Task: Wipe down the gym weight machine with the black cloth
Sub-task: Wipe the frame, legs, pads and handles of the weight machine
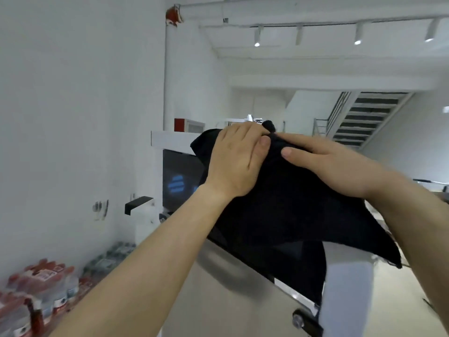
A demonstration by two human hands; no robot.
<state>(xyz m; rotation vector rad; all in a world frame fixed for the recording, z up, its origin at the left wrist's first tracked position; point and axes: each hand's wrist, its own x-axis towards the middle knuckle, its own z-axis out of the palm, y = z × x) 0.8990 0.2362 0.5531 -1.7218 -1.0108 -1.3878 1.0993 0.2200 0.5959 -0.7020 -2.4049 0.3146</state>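
The black cloth (279,210) lay draped over the top edge of the weight machine (347,293). The left hand (238,159) pressed it with flat fingers, and the right hand (328,166) lay on it, touching the left, though whether its hidden fingertips gripped could not be told. Wiping was judged under way at the top only, with the silver side panel (218,295) below outstanding.

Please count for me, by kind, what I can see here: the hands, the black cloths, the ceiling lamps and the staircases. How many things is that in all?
hands: 2 (left hand, right hand)
cloth: 1
lamps: 4
staircase: 1
total: 8
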